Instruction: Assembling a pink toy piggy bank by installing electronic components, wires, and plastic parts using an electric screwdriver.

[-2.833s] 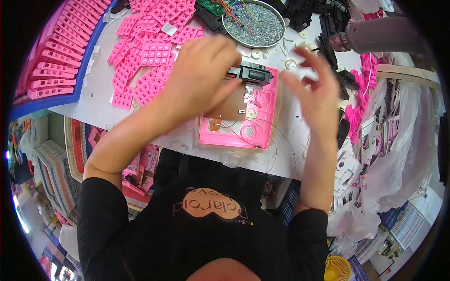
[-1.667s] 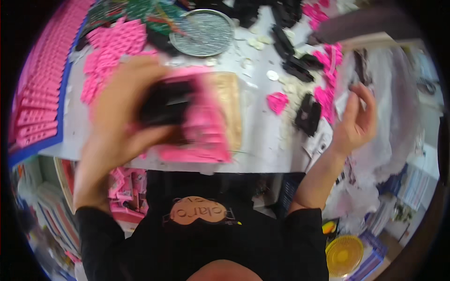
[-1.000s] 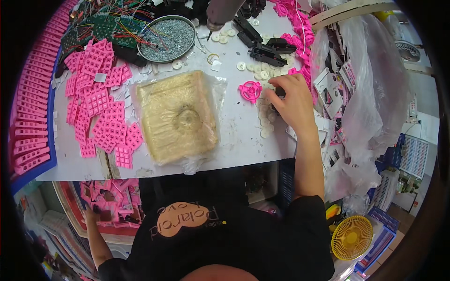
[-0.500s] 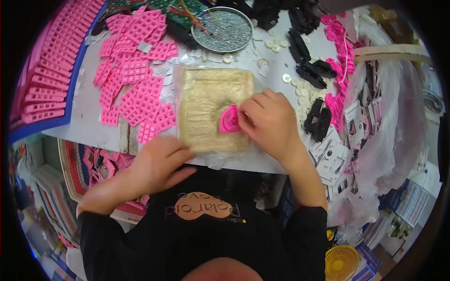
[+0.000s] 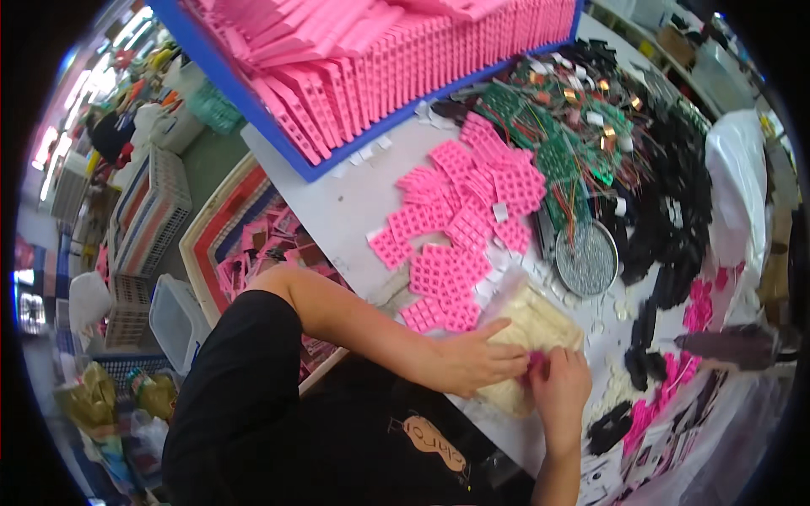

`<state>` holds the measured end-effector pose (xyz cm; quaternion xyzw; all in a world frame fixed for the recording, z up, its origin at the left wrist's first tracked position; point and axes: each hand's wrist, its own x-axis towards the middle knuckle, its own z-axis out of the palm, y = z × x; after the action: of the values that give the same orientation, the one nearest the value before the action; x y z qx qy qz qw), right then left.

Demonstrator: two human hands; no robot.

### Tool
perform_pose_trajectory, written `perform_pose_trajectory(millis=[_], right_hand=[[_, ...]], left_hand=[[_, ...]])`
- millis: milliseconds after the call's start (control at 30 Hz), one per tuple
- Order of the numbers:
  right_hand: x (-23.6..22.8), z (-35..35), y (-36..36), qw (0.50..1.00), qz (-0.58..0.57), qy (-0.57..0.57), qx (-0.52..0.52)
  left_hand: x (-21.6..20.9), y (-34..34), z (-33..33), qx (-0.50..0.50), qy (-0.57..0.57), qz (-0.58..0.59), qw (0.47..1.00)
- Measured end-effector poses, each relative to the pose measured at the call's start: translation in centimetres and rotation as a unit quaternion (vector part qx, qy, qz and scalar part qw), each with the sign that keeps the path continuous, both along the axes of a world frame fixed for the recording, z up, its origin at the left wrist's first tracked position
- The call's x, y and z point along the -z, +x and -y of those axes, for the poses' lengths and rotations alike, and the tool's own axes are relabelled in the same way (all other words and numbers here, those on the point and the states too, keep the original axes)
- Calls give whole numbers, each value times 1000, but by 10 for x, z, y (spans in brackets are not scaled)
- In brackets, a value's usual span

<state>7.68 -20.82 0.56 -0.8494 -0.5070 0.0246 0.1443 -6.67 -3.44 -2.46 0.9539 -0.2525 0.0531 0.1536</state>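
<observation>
A cream pad wrapped in clear plastic lies on the table in front of me. Over its near half, my right hand pinches a small bright pink plastic piece, mostly covered by the fingers. My left hand reaches across from the left, palm down, fingers stretched and thumb apart, its fingertips beside the pink piece. Whether they touch it I cannot tell. Pink button-grid keypads are heaped just left of the pad. A round metal tray of small silvery parts stands beyond it.
A blue bin packed with pink plastic housings occupies the far left. Green circuit boards with wires and black parts pile up at the back. A dark handheld tool hangs at right. Beside the table sits a basket of pink pieces.
The view has swung to the left, bringing the blue bin and circuit boards into fuller sight. My left hand has come over the pad, close to the pink piece in my right hand.
</observation>
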Motion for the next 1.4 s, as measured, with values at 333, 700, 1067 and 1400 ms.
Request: perform_pose_trajectory(millis=[333,700,1067,1400], right_hand=[[-12,46,14,979,-162,121,40],[-14,48,5,980,-173,103,-1],[-17,51,1,985,-76,154,-25],[-33,-13,-64,687,-486,539,-39]], left_hand=[[-319,46,-360,-680,148,385,607],[-392,-17,-538,-824,10,-152,546],[-332,-10,-355,-573,153,264,760],[-161,-12,-40,1,25,103,994]])
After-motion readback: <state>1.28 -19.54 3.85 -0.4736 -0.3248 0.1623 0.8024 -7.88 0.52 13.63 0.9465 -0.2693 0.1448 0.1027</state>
